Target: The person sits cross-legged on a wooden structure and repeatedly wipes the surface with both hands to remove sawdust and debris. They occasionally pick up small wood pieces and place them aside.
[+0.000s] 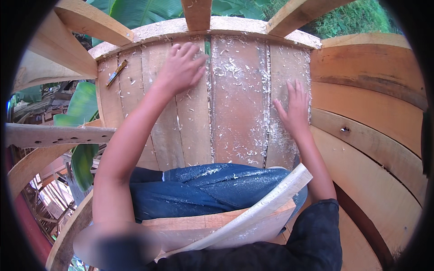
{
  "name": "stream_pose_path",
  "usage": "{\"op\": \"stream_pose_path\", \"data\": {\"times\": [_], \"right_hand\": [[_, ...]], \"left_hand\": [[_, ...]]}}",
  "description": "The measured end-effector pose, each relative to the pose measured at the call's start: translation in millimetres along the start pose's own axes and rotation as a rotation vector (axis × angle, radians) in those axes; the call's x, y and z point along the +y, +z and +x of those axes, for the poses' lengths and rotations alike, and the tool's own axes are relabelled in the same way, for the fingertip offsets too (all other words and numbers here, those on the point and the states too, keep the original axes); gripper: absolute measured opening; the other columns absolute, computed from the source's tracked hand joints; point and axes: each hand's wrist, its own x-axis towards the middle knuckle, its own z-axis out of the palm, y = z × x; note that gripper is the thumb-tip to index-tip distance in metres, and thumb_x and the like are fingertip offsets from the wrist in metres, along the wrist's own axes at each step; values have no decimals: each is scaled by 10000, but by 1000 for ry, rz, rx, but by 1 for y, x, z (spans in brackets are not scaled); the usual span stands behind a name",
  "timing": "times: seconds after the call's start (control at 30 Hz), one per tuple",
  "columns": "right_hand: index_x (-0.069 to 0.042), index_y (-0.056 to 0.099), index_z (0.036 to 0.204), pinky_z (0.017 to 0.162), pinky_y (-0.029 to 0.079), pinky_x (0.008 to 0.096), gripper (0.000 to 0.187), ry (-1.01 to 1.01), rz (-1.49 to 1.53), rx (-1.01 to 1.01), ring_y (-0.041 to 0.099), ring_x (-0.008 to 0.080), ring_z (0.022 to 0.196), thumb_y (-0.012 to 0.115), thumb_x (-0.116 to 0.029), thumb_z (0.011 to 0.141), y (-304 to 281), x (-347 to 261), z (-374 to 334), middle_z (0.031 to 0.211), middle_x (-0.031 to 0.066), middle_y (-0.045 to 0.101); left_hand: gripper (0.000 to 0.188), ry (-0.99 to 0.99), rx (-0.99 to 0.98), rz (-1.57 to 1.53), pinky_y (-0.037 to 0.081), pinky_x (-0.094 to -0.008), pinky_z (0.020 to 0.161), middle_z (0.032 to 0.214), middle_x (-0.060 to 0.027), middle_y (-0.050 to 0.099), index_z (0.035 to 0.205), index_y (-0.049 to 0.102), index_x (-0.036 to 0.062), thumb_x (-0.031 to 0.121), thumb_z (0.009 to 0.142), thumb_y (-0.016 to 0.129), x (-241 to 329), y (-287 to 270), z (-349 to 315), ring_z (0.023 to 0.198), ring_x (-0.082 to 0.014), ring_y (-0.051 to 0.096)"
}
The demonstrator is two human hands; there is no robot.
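Wood bds (238, 122) under LH (183, 70), RH (296, 108)

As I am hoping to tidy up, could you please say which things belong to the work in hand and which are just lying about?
Seemingly part of the work:
planks beneath left hand and right hand
wood shavings

Apparently just lying about or background:
small yellowish item on the planks, kind unclear
green leaves outside

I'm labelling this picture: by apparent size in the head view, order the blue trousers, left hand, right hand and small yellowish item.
1. Blue trousers
2. Left hand and right hand: too alike to rank
3. Small yellowish item
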Motion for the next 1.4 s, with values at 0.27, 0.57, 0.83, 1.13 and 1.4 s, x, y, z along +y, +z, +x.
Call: {"op": "stream_pose_path", "data": {"times": [0.27, 0.57, 0.83, 1.13, 1.4], "right_hand": [[-50, 274, 1516, 1187, 104, 546, 829, -93, -83, 31, 134, 371, 1485, 494, -591, 928, 29, -14, -14, 1580, 244, 188], [-24, 312, 1488, 1180, 159, 527, 825, -218, 52, -6, 251, 373, 1447, 592, -520, 892, -3, 10, -52, 1543, 238, 274], [52, 251, 1484, 1181, 111, 548, 898, -19, -77, -5, 165, 398, 1469, 536, -577, 908, 18, 9, -74, 1548, 290, 210], [-10, 327, 1482, 1188, 173, 508, 809, -324, 63, -42, 256, 352, 1453, 624, -463, 881, -3, 8, -52, 1536, 222, 309], [35, 306, 1472, 1186, 162, 516, 875, -77, -47, -5, 236, 358, 1459, 566, -567, 892, 15, 28, -69, 1546, 230, 284]], "left_hand": [[379, 271, 122, -201, 287, -494, 1132, 1322, -137, 531, 1205, 587, 110, 245, 856, 645, 46, -10, -18, 1286, -289, 473], [578, 674, -135, -439, 102, -548, 1206, 1529, -106, 359, 1440, 432, 125, 402, 939, 517, 129, 19, -40, 1459, -239, 272], [544, 517, -21, -267, 174, -534, 1192, 1486, -135, 418, 1389, 479, 110, 409, 937, 533, 119, 4, -15, 1418, -256, 349], [527, 985, -104, -513, 204, -503, 1196, 1458, -119, 448, 1390, 466, 89, 356, 936, 489, 180, 30, -23, 1398, -247, 373], [601, 299, -180, -65, 57, -523, 1215, 1564, -72, 321, 1513, 327, 200, 450, 980, 449, 145, 9, 30, 1484, -240, 204]]}}
